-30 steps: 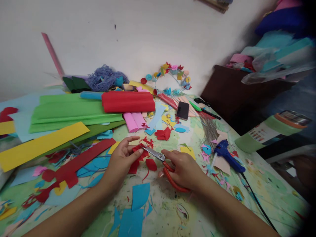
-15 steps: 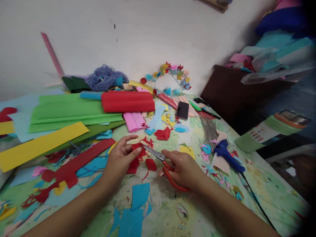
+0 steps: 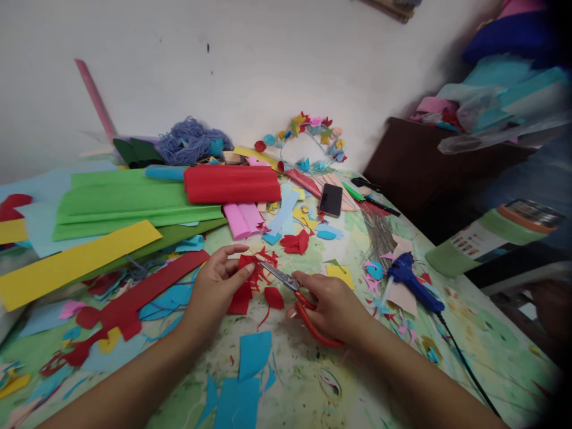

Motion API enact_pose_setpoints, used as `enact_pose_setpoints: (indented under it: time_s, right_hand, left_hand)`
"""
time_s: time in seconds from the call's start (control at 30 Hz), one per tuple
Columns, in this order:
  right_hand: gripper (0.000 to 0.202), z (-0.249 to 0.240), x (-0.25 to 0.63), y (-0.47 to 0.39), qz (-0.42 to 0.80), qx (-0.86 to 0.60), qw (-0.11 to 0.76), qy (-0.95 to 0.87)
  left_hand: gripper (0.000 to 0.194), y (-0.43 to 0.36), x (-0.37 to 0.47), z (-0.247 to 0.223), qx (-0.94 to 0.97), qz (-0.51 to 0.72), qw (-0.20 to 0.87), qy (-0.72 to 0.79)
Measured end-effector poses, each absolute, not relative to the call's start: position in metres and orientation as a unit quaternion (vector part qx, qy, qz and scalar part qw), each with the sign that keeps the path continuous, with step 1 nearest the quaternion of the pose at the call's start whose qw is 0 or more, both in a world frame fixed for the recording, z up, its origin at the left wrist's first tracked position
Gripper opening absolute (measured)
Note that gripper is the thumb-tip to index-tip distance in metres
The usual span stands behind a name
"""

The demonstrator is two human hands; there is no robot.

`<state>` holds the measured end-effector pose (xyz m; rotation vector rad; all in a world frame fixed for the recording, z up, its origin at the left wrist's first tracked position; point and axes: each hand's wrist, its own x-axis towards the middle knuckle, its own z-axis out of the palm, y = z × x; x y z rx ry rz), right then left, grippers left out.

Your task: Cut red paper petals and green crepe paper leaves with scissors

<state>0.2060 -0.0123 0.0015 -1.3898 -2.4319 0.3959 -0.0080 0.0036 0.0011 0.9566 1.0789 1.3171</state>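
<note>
Near the middle of the table, my left hand (image 3: 218, 281) pinches a small piece of red paper (image 3: 248, 262) between thumb and fingers. My right hand (image 3: 333, 304) grips the orange handles of a pair of scissors (image 3: 286, 277), whose blades point left at the red paper. Thin red scraps lie around and behind the blade tips. A red leaf-shaped piece (image 3: 274, 298) with a curled tail rests just below the blades, and blue paper pieces (image 3: 254, 354) lie nearer to me.
Behind my hands are a red paper roll (image 3: 232, 184), green paper (image 3: 120, 202), a phone (image 3: 330, 199) and a flower wreath (image 3: 313, 140). A blue glue gun (image 3: 415, 283) and a green bottle (image 3: 487, 238) stand to the right. Yellow strip (image 3: 80, 262) at left.
The scissors' tips have shifted very slightly right, away from my left thumb. The red paper in my left hand is turned a little. Both hands have otherwise barely moved.
</note>
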Motion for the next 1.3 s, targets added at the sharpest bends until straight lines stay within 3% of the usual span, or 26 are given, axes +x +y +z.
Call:
enact_pose_setpoints:
  time_s: [0.23, 0.6, 0.8, 1.3]
  right_hand:
    - [0.038, 0.0013, 0.2059, -0.0122, 0.133, -0.485, 0.155, -0.850]
    - [0.043, 0.0041, 0.2057, -0.0125, 0.107, -0.485, 0.156, -0.854]
    - [0.029, 0.0067, 0.2049, -0.0122, 0.107, -0.488, 0.142, -0.854]
    - [0.043, 0.0067, 0.2058, -0.0126, 0.129, -0.482, 0.153, -0.853]
  left_hand:
    - [0.026, 0.0059, -0.0066, -0.0016, 0.368, 0.572, 0.564, 0.469]
    - [0.024, 0.0069, -0.0087, -0.0059, 0.355, 0.528, 0.617, 0.463]
    - [0.019, 0.0079, -0.0115, -0.0066, 0.376, 0.508, 0.629, 0.452]
    - [0.023, 0.0103, -0.0092, -0.0091, 0.392, 0.515, 0.611, 0.455]
